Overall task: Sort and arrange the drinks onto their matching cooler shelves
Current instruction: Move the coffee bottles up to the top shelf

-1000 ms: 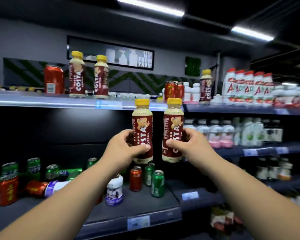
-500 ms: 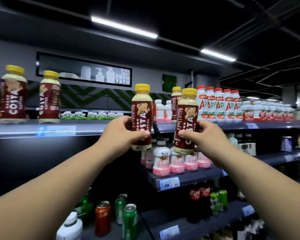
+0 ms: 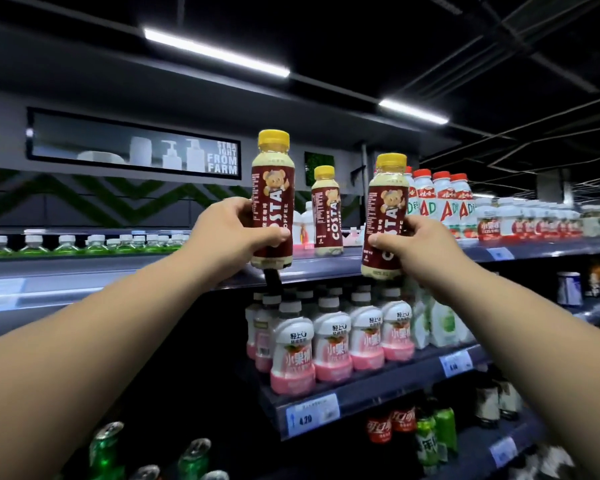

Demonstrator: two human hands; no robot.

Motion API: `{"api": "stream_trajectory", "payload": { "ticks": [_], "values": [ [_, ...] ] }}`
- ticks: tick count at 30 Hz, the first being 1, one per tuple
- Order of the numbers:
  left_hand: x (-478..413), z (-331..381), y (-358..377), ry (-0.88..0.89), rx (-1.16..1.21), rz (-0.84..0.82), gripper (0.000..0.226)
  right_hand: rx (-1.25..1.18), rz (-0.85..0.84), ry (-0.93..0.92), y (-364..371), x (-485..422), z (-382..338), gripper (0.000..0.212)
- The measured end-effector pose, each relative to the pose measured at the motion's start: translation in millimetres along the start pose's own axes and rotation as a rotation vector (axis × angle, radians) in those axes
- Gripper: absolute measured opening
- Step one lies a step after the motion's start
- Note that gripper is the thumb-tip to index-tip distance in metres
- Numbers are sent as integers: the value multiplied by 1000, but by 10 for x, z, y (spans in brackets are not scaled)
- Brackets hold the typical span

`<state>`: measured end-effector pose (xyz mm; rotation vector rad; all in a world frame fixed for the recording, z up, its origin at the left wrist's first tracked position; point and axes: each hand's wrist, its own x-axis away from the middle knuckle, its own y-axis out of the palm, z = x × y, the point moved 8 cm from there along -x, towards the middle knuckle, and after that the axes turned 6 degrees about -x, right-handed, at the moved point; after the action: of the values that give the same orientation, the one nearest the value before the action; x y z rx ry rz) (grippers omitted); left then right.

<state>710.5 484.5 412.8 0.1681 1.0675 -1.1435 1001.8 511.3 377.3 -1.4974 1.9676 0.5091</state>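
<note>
Head view shows the left hand (image 3: 236, 230) wrapped around the lower half of one Costa coffee bottle (image 3: 272, 199), its base just above the front lip of the top shelf (image 3: 326, 268), while the right hand (image 3: 420, 247) grips a second Costa bottle (image 3: 385, 216) held a little lower, its base overlapping the shelf edge. Between them, further back on that shelf, stands a matching Costa bottle (image 3: 327, 211), with red-capped AD bottles (image 3: 440, 199) just beside the right-hand one. Below sit pink-bottomed milk drinks (image 3: 329, 341). The likely trouble is the right bottle catching the shelf lip or nudging the AD row as it goes in, since it rides low and close; either bottle could also knock the standing one over. Compared with half a second ago, both bottles have risen and moved nearer the shelf, and the standing bottle now shows between them.
</note>
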Motion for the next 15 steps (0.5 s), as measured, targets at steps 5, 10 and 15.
{"api": "stream_trajectory", "payload": {
  "ticks": [5,10,15],
  "values": [
    [-193,91,168,-10,-62,64,42,-57,-39,-37,-28,-478,121,29],
    [-367,102,407,-56,-131,117,32,-51,-132,-117,22,-839,88,24],
    [-498,72,596,-136,-211,172,35,-46,-200,-134,149,-1139,188,25]
  ]
}}
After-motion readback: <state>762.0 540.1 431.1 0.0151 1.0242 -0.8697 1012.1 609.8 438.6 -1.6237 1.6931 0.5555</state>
